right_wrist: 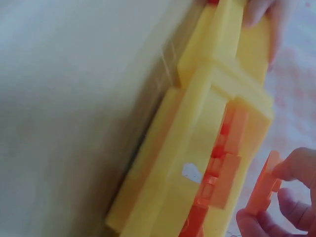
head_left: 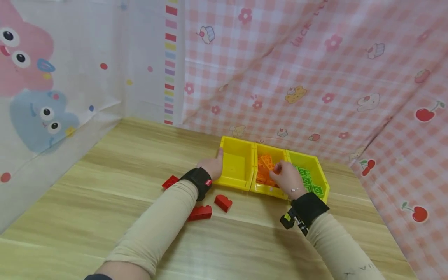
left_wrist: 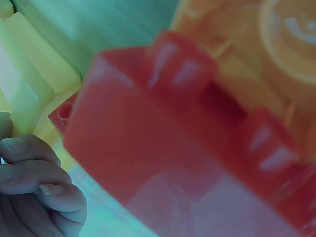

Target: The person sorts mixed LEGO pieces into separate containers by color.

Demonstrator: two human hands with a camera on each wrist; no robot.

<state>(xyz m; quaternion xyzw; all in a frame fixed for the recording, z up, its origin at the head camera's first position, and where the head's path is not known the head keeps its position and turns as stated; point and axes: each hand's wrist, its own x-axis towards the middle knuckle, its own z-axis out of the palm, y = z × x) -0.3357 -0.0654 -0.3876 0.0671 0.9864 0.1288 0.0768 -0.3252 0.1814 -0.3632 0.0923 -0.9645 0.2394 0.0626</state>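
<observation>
Three yellow bins stand joined in a row. My left hand grips the left wall of the left bin, its thumb along the wall; in the left wrist view its fingers are curled. Over the middle bin, my right hand pinches an orange toy building block between thumb and fingers. More orange blocks lie in that bin. Green blocks fill part of the right bin, partly hidden by my right hand.
Red blocks lie on the wooden table near my left forearm: one in front of the left bin, another nearer me, and one behind the wrist. A checked cloth wall rises close behind the bins.
</observation>
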